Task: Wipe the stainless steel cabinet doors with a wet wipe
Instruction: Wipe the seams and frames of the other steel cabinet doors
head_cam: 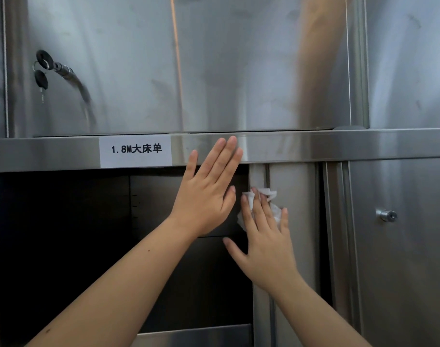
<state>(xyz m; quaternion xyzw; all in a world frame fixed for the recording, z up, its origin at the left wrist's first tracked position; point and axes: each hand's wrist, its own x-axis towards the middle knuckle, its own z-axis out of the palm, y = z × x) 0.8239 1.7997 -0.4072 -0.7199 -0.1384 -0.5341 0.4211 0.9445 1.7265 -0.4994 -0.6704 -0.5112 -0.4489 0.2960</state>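
Note:
My right hand (264, 244) presses a crumpled white wet wipe (262, 196) flat against the left edge of a stainless steel sliding door (294, 221), fingers spread over it. My left hand (209, 191) is flat and holds nothing; its fingertips rest on the horizontal steel rail (314, 146) above the open compartment. The lower door is slid to the right, leaving a dark opening (63, 246) on the left. A larger steel door (214, 71) fills the upper half of the view.
A white paper label (135, 151) with printed text is stuck on the rail. Black keys (41, 71) hang from a lock in the upper door at left. A round lock knob (387, 216) sits on the right-hand lower door (402, 259).

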